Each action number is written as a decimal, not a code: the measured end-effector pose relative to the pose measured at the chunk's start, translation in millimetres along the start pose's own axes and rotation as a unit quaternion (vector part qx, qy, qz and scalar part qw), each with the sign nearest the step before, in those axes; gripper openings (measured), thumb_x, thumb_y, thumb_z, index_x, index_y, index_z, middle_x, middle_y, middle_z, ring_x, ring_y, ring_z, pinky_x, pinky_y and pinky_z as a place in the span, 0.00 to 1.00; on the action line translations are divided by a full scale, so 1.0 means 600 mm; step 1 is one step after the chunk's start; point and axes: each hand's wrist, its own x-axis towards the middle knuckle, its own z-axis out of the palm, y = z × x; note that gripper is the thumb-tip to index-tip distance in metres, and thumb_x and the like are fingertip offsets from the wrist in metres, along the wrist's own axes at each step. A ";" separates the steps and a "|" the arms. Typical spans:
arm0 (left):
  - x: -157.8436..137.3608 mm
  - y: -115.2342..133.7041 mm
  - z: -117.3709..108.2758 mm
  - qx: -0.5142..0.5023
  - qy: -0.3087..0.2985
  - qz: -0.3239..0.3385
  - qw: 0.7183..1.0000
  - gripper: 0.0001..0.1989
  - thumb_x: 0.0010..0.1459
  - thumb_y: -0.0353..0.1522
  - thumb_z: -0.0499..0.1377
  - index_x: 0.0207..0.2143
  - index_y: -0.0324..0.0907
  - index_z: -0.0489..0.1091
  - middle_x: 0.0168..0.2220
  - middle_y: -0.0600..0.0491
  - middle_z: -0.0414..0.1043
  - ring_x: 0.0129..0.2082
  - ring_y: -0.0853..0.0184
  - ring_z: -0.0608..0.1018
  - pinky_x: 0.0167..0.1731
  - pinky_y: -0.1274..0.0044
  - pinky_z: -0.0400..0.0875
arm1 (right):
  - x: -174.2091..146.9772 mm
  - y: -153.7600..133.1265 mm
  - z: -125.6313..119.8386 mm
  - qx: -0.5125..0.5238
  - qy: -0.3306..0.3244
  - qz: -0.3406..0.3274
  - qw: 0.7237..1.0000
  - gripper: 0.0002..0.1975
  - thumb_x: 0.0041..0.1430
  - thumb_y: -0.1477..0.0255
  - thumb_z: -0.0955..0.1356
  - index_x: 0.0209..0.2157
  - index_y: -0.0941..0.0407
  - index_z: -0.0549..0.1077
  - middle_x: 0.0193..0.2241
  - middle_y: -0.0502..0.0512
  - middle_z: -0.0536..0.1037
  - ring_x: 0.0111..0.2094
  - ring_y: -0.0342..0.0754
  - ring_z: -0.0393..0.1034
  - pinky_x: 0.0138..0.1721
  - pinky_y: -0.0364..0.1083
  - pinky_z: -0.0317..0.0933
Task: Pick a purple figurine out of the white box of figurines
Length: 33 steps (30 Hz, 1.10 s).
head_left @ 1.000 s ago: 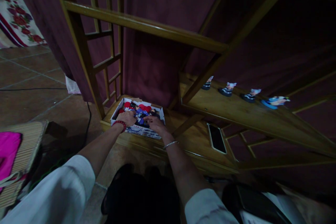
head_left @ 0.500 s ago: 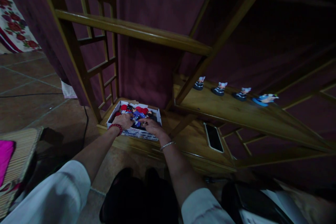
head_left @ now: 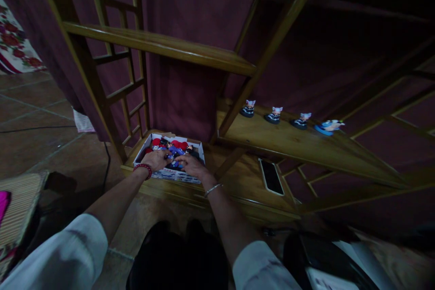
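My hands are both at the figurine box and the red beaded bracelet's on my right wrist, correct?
No, the head view shows the red beaded bracelet on your left wrist; your left hand and right hand are at the figurine box.

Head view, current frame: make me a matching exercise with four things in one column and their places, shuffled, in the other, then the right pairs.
Things
1. Red beaded bracelet
2. Phone
3. Four figurines
4. White-rimmed box

Places
A. Spaced in a row along the raised shelf
B. Under the left hand and right hand
C. Around the left wrist
D. Lying on the lower board, below the raised shelf

Right pairs: 1-C, 2-D, 3-A, 4-B
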 end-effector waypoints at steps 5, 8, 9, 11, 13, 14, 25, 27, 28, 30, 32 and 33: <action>0.003 -0.003 0.003 -0.007 0.003 0.008 1.000 0.20 0.50 0.46 0.50 0.46 0.56 0.65 0.44 0.56 0.71 0.44 0.61 0.71 0.41 0.73 0.64 | -0.003 -0.003 -0.004 -0.021 0.000 -0.039 0.999 0.17 0.52 0.83 0.59 0.38 0.56 0.72 0.42 0.55 0.67 0.39 0.44 0.65 0.36 0.42 0.64; 0.006 -0.005 0.006 -0.014 0.007 0.009 1.000 0.20 0.50 0.47 0.50 0.46 0.56 0.65 0.44 0.58 0.71 0.43 0.62 0.72 0.40 0.74 0.65 | -0.002 -0.002 -0.003 -0.015 0.004 -0.020 1.000 0.20 0.51 0.85 0.58 0.43 0.54 0.69 0.41 0.53 0.69 0.36 0.42 0.66 0.38 0.43 0.64; 0.006 -0.005 0.006 -0.016 0.008 0.011 1.000 0.20 0.50 0.47 0.50 0.46 0.56 0.65 0.44 0.58 0.71 0.43 0.63 0.72 0.40 0.74 0.65 | -0.001 -0.001 -0.002 -0.013 0.008 -0.016 1.000 0.21 0.51 0.85 0.58 0.45 0.53 0.67 0.41 0.52 0.69 0.35 0.41 0.67 0.38 0.43 0.63; 0.005 -0.004 0.006 -0.021 0.007 0.013 1.000 0.20 0.50 0.47 0.51 0.46 0.56 0.65 0.43 0.59 0.71 0.43 0.63 0.72 0.40 0.75 0.65 | 0.000 0.002 -0.001 -0.014 0.016 -0.015 1.000 0.23 0.51 0.84 0.59 0.48 0.52 0.64 0.42 0.52 0.69 0.35 0.41 0.67 0.39 0.42 0.63; 0.003 -0.004 0.004 -0.028 0.004 0.016 0.999 0.20 0.50 0.46 0.51 0.46 0.55 0.65 0.43 0.58 0.71 0.43 0.64 0.72 0.39 0.77 0.65 | 0.003 0.006 0.000 -0.022 0.016 -0.015 1.000 0.24 0.51 0.82 0.61 0.49 0.50 0.63 0.44 0.52 0.69 0.36 0.41 0.67 0.39 0.42 0.62; 0.003 -0.004 0.004 -0.034 0.003 0.020 0.999 0.20 0.50 0.46 0.51 0.46 0.55 0.65 0.43 0.58 0.71 0.44 0.64 0.72 0.39 0.77 0.65 | 0.004 0.008 0.000 -0.024 0.014 -0.016 0.999 0.23 0.51 0.80 0.62 0.50 0.50 0.63 0.44 0.52 0.69 0.37 0.42 0.67 0.40 0.42 0.62; 0.011 -0.010 0.011 -0.094 -0.030 0.015 0.995 0.19 0.48 0.42 0.55 0.44 0.53 0.67 0.42 0.60 0.72 0.43 0.68 0.72 0.38 0.81 0.65 | 0.010 0.002 -0.001 0.035 -0.048 0.038 0.998 0.16 0.45 0.75 0.68 0.40 0.55 0.72 0.33 0.50 0.75 0.35 0.44 0.68 0.37 0.41 0.60; 0.010 -0.007 0.007 -0.082 -0.034 0.016 0.996 0.18 0.48 0.43 0.55 0.43 0.54 0.68 0.42 0.60 0.72 0.44 0.67 0.72 0.38 0.81 0.65 | 0.012 0.003 0.001 0.049 -0.057 0.030 0.997 0.16 0.45 0.74 0.68 0.40 0.56 0.72 0.31 0.49 0.75 0.33 0.43 0.67 0.35 0.40 0.59; 0.009 -0.006 0.004 -0.076 -0.037 0.017 0.996 0.18 0.47 0.44 0.55 0.43 0.54 0.69 0.42 0.60 0.72 0.44 0.66 0.72 0.38 0.80 0.65 | 0.013 0.003 0.001 0.045 -0.052 0.029 0.997 0.16 0.45 0.73 0.69 0.39 0.56 0.72 0.30 0.48 0.74 0.32 0.42 0.67 0.34 0.40 0.59; 0.006 -0.003 -0.001 -0.070 -0.041 0.015 0.997 0.18 0.47 0.45 0.55 0.42 0.55 0.69 0.41 0.59 0.73 0.43 0.66 0.72 0.38 0.79 0.65 | 0.013 0.000 0.000 0.011 -0.032 0.036 0.999 0.14 0.44 0.70 0.69 0.36 0.57 0.74 0.27 0.48 0.73 0.30 0.42 0.65 0.32 0.39 0.57; 0.004 -0.002 -0.004 -0.069 -0.044 0.011 0.997 0.19 0.47 0.46 0.55 0.42 0.55 0.70 0.40 0.59 0.73 0.41 0.66 0.73 0.37 0.79 0.65 | 0.010 -0.004 -0.002 -0.026 -0.013 0.043 0.999 0.12 0.44 0.68 0.69 0.32 0.58 0.74 0.24 0.46 0.71 0.28 0.41 0.63 0.30 0.39 0.55; 0.003 -0.002 -0.004 -0.071 -0.049 0.009 0.996 0.19 0.47 0.46 0.55 0.42 0.55 0.70 0.40 0.59 0.73 0.40 0.66 0.73 0.37 0.80 0.65 | 0.009 -0.007 -0.003 -0.040 -0.008 0.044 0.998 0.11 0.43 0.68 0.69 0.30 0.58 0.74 0.23 0.46 0.70 0.27 0.40 0.62 0.29 0.39 0.54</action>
